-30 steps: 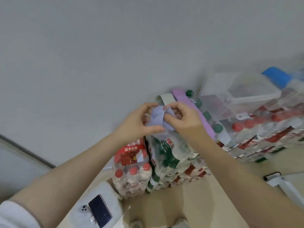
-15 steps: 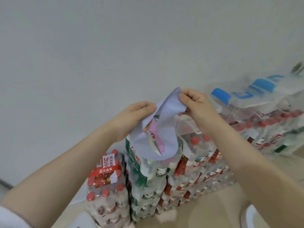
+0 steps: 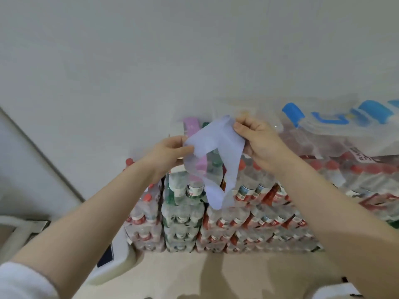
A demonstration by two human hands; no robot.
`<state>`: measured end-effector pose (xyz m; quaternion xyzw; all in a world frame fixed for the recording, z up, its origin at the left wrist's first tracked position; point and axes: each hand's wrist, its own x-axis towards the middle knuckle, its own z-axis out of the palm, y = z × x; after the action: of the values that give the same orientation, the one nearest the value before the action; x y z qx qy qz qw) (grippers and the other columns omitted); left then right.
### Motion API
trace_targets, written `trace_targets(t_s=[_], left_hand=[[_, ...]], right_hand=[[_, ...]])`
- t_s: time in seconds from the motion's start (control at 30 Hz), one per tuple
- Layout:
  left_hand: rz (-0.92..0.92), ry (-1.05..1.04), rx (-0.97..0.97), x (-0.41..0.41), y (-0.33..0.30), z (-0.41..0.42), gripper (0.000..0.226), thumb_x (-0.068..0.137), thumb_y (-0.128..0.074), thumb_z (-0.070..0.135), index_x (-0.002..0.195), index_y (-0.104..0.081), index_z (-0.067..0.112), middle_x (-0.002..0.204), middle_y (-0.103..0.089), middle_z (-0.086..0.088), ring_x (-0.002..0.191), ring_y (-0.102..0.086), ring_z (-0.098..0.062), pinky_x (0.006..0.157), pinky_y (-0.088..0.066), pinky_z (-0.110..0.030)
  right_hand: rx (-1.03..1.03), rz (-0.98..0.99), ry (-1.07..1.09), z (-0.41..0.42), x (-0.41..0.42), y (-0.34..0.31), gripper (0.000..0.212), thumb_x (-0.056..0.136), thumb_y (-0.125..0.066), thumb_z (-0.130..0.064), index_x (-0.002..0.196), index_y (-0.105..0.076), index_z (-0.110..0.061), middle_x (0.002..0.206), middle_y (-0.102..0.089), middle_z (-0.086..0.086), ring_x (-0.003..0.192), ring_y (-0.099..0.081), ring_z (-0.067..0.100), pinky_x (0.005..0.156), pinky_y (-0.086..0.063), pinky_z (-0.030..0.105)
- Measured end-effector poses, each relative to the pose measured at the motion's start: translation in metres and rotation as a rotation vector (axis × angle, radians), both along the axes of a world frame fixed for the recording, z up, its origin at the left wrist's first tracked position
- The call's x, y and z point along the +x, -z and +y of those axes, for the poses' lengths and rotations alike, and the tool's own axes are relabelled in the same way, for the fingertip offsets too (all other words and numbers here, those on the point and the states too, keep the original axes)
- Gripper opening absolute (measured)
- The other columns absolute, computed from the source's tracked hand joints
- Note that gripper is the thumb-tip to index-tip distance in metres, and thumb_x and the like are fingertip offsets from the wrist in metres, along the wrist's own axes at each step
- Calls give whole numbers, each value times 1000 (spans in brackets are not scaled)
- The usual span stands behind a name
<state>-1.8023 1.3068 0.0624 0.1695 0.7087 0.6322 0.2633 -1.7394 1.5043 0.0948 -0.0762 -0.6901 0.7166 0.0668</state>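
Cloth (image 3: 216,145), pale lilac and thin enough that bottle caps show through its lower fold, is held up in the air between both hands, in front of a plain wall. One top corner is pinched by the left hand (image 3: 166,153), with thumb and curled fingers (image 3: 183,148) closed on the edge. The other, higher corner is gripped by the right hand (image 3: 259,143), whose fingers (image 3: 239,127) are curled round a gathered bit of the material. Between the two sets of fingers the cloth is drawn into a slanting band, and below them it hangs in two loose strips that meet in a limp tip. Below and beyond the fingers, shrink-wrapped bottle packs (image 3: 248,223) are stacked on the floor, and clear boxes (image 3: 323,126) with blue clips are seen to the right of the right fingers. The cloth is judged to be very light, soft and without stiffness, so it will likely sag, twist and cling wherever it is not held. Being so thin, it may be stretched or torn by a hard pull. It is best taken at its edges or corners, with a gentle pinch at two points well apart, so that it can be spread open.
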Motion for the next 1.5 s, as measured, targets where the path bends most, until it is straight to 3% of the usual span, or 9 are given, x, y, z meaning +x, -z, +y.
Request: trace_targets(t_s=[0.13,0.37,0.57,0.77,0.87,1.1,1.2,1.37,1.5], left_hand=[[-107,-67,58,17,2,7,14,92,-52,12,80,-60,13,62,-65,5,55,-58,-8,52,-48,-18],[-168,193,-88,42,13,9,5,84,-61,6,88,-62,7,73,-69,0,63,-64,-11,55,-50,-17],[-205,26,270,46,5,7,20,78,-56,4,97,-63,10,80,-72,0,71,-67,-11,68,-55,-21],[518,-233,-266,44,-8,17,14,85,-52,4,81,-61,15,81,-63,0,69,-57,-17,59,-42,-22],[692,-344,-370,38,-10,16,24,78,-46,-5,77,-56,16,84,-58,1,62,-51,-13,52,-36,-9],[257,-132,-455,29,-21,4,11,81,-61,4,91,-64,7,78,-66,-7,65,-64,-19,64,-57,-24],[337,-83,-499,35,-21,6,8,80,-64,5,88,-64,3,77,-65,-7,59,-62,-14,61,-55,-21],[305,-29,-441,48,-24,11,6,80,-63,0,86,-64,3,68,-60,-3,41,-52,5,46,-42,-6],[324,-1,-470,48,-28,1,7,79,-65,5,85,-66,8,77,-68,-7,59,-58,-6,59,-47,-15]], right_hand=[[196,34,146,20,10,7,17,96,-44,-8,98,-60,-6,96,-60,8,83,-57,17,65,-52,28],[318,142,335,46,21,22,22,88,-53,-2,90,-63,-21,86,-61,-7,85,-59,14,77,-49,30],[-456,-350,127,63,31,47,18,91,-47,-7,101,-62,-13,82,-68,7,61,-65,17,54,-54,30],[20,-529,-205,65,47,72,29,93,-51,-30,105,-67,-8,99,-68,5,81,-64,17,71,-52,32],[126,-500,-361,64,47,66,28,93,-50,-25,108,-65,-7,88,-63,2,66,-60,9,61,-49,24],[207,-336,-386,61,51,72,8,82,-62,-15,76,-67,-14,72,-64,-8,71,-57,5,79,-42,23],[304,-294,-227,38,46,72,5,89,-58,-22,91,-61,-20,89,-62,-4,80,-58,8,81,-45,24],[378,14,-196,-28,42,59,47,82,-66,-26,125,-45,-28,125,-50,-11,109,-52,7,87,-46,21],[772,212,-63,-54,40,61,21,83,-62,-15,104,-62,-13,108,-56,0,93,-52,11,81,-44,24]])
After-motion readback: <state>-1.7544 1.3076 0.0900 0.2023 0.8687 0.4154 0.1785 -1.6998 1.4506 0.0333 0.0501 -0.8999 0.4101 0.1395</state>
